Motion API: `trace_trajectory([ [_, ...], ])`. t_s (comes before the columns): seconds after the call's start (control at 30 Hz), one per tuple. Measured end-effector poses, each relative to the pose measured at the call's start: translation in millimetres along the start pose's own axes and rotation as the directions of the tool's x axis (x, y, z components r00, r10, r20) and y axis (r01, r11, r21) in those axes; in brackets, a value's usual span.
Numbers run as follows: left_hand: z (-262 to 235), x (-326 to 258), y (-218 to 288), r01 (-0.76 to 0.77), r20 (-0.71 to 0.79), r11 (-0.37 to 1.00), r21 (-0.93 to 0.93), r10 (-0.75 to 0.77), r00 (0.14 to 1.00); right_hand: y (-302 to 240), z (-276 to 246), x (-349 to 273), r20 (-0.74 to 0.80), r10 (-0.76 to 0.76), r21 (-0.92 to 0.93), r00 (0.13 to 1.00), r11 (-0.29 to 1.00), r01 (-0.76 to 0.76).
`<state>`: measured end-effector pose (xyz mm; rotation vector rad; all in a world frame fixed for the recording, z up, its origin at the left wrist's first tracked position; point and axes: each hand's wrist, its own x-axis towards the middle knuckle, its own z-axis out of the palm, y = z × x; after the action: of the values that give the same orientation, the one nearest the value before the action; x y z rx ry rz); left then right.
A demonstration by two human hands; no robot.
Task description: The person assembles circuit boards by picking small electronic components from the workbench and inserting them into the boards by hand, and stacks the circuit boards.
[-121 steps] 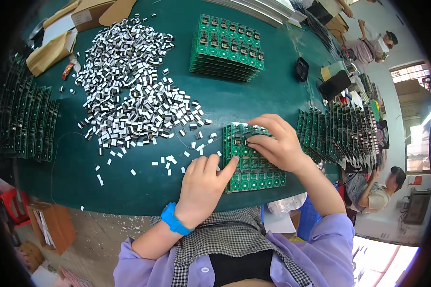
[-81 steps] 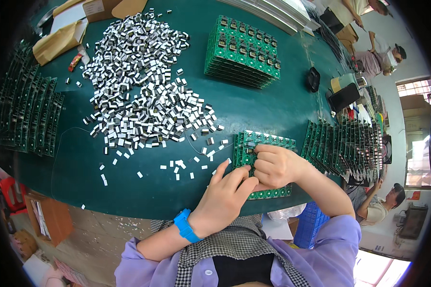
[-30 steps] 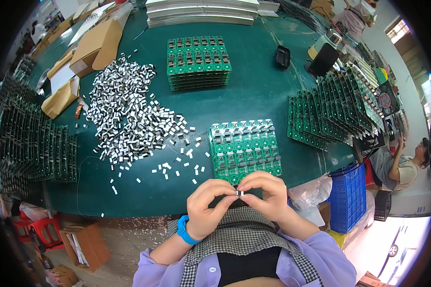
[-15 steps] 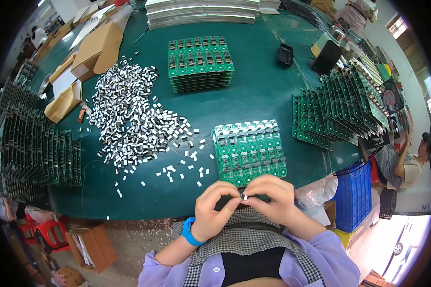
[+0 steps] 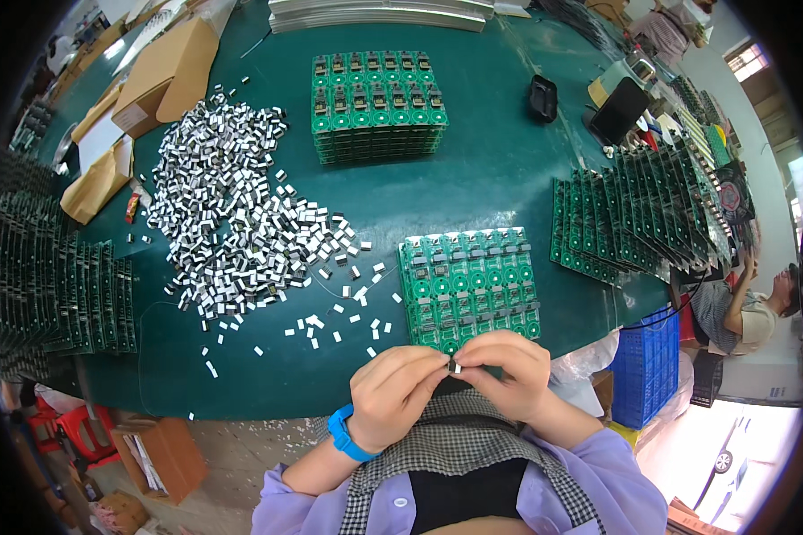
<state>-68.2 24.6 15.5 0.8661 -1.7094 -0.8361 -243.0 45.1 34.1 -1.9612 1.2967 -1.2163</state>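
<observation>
Green worktable (image 5: 500,169) fills the frame; at lower centre, left hand (image 5: 393,392) and right hand (image 5: 509,370) pinch one small metal part (image 5: 455,366) together, just below a green circuit board panel (image 5: 468,285).

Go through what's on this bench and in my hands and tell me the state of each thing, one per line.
Left hand: pinching the small metal part.
Right hand: pinching the same part from the other side.
Green circuit board panel: flat at the table edge, untouched.
Pile of metal parts: loose, spread out.
Stack of panels: piled flat.
Fanned boards: overlapping, leaning.
</observation>
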Motion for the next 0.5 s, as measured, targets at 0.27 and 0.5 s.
trace_trajectory([
  [0.27,-3.6,-4.2,-14.8,-0.165,0.054,0.985,-0.046,0.168,0.984,6.6,-3.4,6.7,0.154,-0.044,0.133,0.987,0.991,0.023],
  [0.5,-5.0,-1.2,-17.6,-0.355,0.088,0.935,-0.02,0.355,0.931,9.9,-6.8,6.3,0.169,-0.151,0.126,0.974,0.983,0.13],
])
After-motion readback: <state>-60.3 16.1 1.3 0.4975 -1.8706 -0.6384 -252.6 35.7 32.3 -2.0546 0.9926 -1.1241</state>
